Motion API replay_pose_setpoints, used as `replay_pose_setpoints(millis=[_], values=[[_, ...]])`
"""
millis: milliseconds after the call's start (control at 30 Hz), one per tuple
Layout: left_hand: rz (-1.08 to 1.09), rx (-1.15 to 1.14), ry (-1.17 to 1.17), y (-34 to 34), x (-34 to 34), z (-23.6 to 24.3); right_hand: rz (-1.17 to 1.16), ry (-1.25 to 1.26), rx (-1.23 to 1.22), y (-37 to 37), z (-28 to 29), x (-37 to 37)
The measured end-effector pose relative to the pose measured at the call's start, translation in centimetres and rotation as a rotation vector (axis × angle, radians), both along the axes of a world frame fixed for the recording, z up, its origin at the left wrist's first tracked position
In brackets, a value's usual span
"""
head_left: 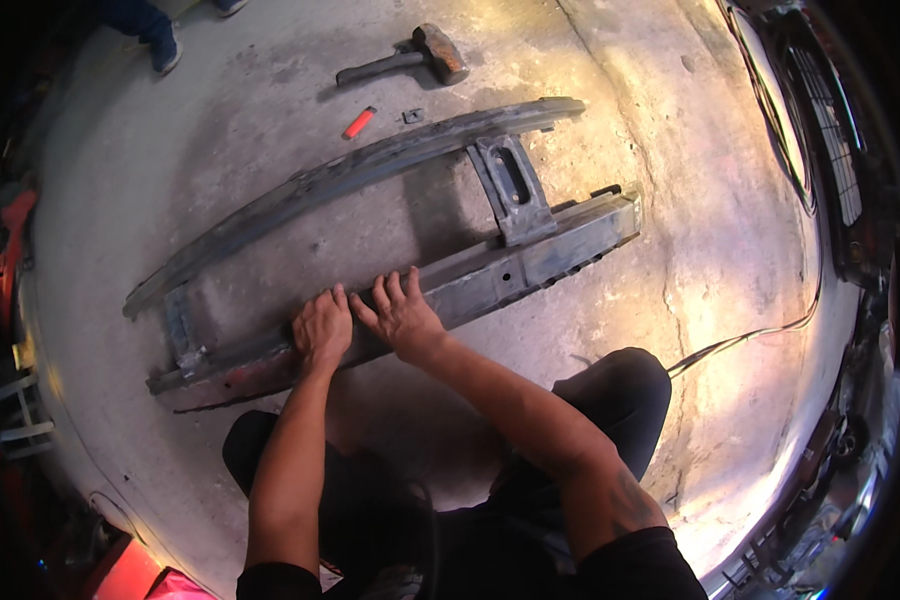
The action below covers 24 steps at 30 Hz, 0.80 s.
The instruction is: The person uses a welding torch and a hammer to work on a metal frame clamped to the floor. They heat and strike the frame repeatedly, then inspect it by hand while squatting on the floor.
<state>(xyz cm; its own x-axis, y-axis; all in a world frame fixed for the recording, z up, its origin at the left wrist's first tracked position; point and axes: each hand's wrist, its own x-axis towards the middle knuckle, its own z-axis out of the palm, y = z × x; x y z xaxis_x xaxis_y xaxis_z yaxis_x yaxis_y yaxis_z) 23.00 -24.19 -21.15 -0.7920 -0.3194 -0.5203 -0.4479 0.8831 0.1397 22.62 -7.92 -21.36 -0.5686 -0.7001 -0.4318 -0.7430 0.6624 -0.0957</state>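
A grey metal car bumper beam frame (570, 240) lies on the floor before me, made of two long bars joined by brackets. My left hand (323, 325) rests on the near bar, left of its middle, fingers laid over the top. Just to its right, my right hand (402, 315) lies on the same bar with its fingers spread. The two hands almost touch, and their undersides are hidden. At the right, a slotted bracket (512, 188) links the near bar to the curved far bar (350, 178). A smaller bracket (182, 325) stands at the left end.
Beyond the far bar lie a sledgehammer (440, 58), a small red object (359, 122) and a small metal piece (413, 116). Cables (740, 342) run along the right. Another person's shoe (167, 57) shows at the top left. A dark grille (825, 115) stands at the right edge.
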Motion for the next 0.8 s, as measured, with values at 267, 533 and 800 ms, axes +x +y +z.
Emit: replay_pose_setpoints(millis=[267,533,800], values=[[-0.049,-0.047,0.062,-0.2,-0.1,-0.4,-0.002,0.037,-0.059,0.3,-0.2,0.1],[-0.031,-0.045,0.060,0.3,-0.1,0.1,-0.032,0.042,-0.169,0.8,-0.9,0.1],[-0.005,-0.017,0.016,-0.3,-0.1,-0.6,0.005,0.004,-0.172,1.0,-0.9,-0.1]])
